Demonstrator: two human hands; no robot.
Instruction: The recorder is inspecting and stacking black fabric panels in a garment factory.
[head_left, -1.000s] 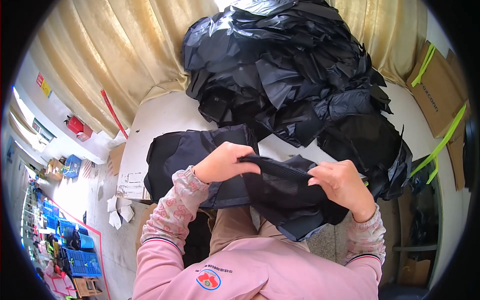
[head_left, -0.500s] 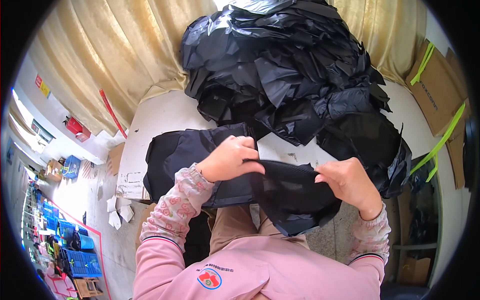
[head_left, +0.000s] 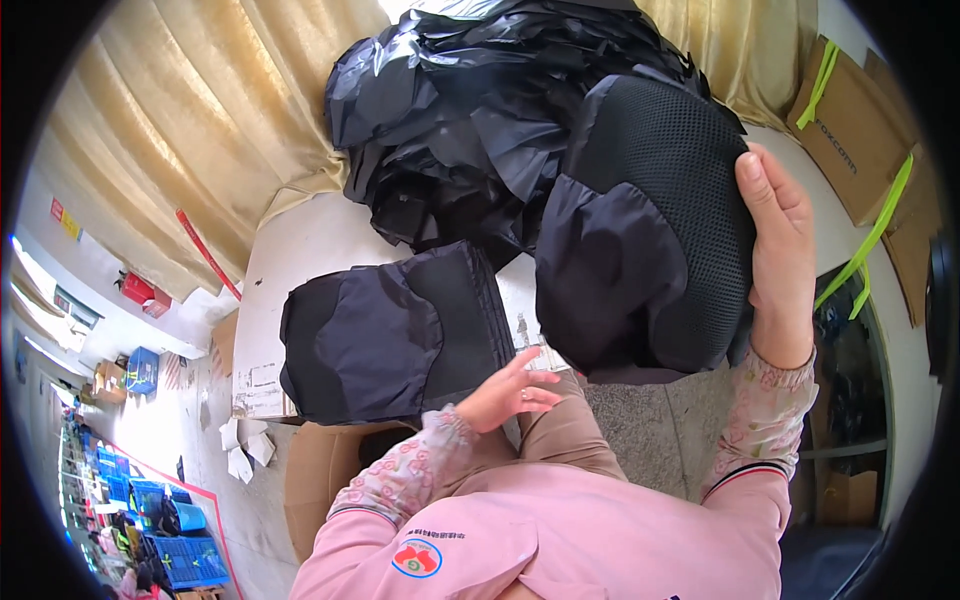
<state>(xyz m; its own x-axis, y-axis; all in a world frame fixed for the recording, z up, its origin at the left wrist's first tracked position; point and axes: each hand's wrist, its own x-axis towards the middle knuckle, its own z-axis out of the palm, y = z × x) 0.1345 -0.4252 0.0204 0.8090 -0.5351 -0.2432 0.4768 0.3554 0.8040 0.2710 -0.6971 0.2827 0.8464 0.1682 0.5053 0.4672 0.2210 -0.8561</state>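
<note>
A black fabric panel (head_left: 640, 270), part mesh and part smooth cloth, hangs raised over the right half of the table. My right hand (head_left: 782, 235) grips it by its right edge, thumb on the near side and the other fingers hidden partly behind. My left hand (head_left: 508, 393) is free, its fingers apart, just off the table's front edge. Close to that hand lies a neat stack of similar black fabric panels (head_left: 380, 335), curved seams showing on the top one. Behind the raised panel rises a large heap of black cut pieces (head_left: 450, 130), some of them shiny.
The white table (head_left: 285, 235) carries the stack and the heap. Beige curtains (head_left: 200, 110) hang behind it. Cardboard (head_left: 850, 150) with yellow-green straps (head_left: 880, 220) leans at the right. Blue crates (head_left: 185, 555) stand on the floor far left, and an open cardboard box (head_left: 318, 470) sits below the table.
The panel has gone from over my lap up and away to the right, its mesh side now showing. My left hand has let go of it and dropped nearer to me.
</note>
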